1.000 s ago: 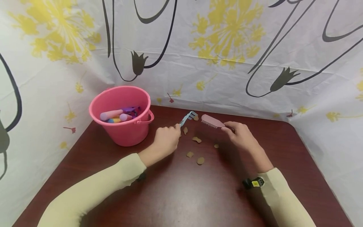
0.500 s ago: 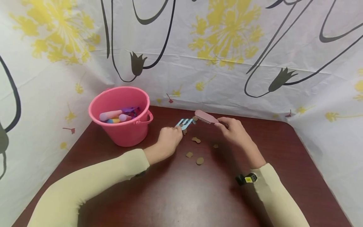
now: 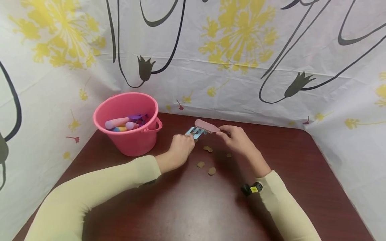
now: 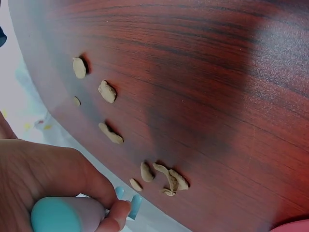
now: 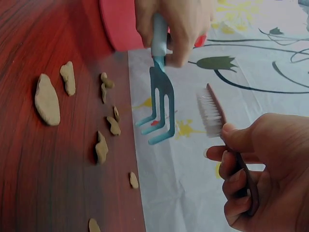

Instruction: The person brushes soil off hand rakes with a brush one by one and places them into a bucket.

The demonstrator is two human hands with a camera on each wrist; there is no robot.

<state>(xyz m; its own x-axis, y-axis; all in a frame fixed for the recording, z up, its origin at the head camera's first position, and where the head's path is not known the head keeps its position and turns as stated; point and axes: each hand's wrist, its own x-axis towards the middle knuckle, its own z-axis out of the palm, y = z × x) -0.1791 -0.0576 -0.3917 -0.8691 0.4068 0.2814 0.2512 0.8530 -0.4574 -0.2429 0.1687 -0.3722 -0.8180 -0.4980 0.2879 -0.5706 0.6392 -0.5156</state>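
Note:
My left hand (image 3: 181, 149) grips the handle of a small light-blue hand rake (image 5: 166, 96) with three bent tines, its head held over the table. In the left wrist view its rounded teal and grey handle end (image 4: 63, 214) shows in the fist. My right hand (image 3: 236, 137) holds a pink brush (image 3: 206, 126) by its dark handle, thumb along it. White bristles (image 5: 210, 113) face the rake; the brush overlaps the tines in the head view, while the right wrist view shows a gap between them. Flat tan clay-like pieces (image 3: 208, 148) lie scattered below.
A pink bucket (image 3: 132, 144) stands at the back left, with several colourful handled things (image 3: 118, 122) inside. The dark red-brown table (image 3: 193, 207) ends at a white patterned cloth (image 3: 193, 83) hung behind and at both sides. Black wrist devices (image 3: 253, 189) sit at the cuffs.
The left hand has turned the rake so its tines now face differently, and moved slightly right. The right hand has brought the brush left, from beside the rake to overlapping it.

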